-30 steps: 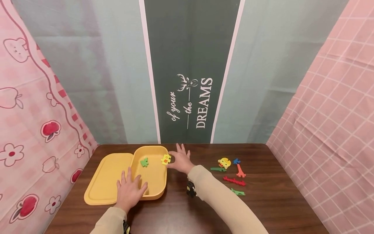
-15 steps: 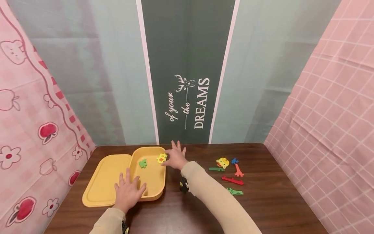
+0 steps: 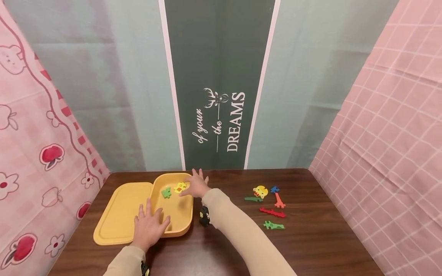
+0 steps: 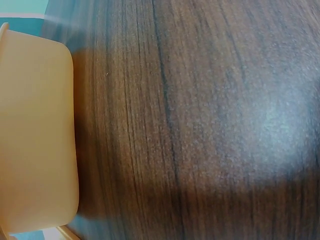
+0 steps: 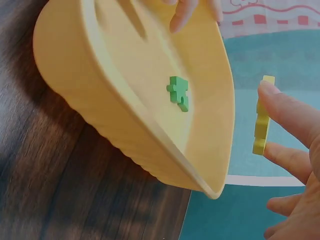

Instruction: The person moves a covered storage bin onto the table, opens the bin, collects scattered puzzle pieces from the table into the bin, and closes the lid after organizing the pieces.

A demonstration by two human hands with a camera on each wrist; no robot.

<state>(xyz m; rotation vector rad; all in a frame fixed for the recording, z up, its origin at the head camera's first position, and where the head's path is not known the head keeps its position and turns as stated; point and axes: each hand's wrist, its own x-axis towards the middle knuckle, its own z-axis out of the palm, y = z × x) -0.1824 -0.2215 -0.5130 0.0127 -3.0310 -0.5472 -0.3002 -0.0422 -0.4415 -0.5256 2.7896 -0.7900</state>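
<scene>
Between thumb and finger, my right hand (image 3: 197,186) pinches a yellow puzzle piece (image 3: 180,187) with an orange-red mark, over the far right part of the yellow box (image 3: 180,218). The right wrist view shows this yellow piece (image 5: 261,125) edge-on, higher than the box rim. Inside the box, on its floor, lies a green puzzle piece (image 3: 166,193). My left hand (image 3: 148,227) is spread over the box's near left side, fingers extended and holding nothing; its fingertips (image 5: 184,14) show over the box in the right wrist view. The left wrist view catches only the box's outer wall (image 4: 37,135) and the table.
A yellow lid (image 3: 121,216) lies left of the box. On the table's right side are a yellow animal-face piece (image 3: 260,191) and dark green (image 3: 253,199), blue (image 3: 274,189), orange (image 3: 279,201), red (image 3: 272,212) and bright green (image 3: 274,225) pieces. Curtains enclose the table.
My right hand has moved left with the yellow puzzle piece, from the box's right rim to farther over its inside, nearer the green piece. My left hand stays at the box.
</scene>
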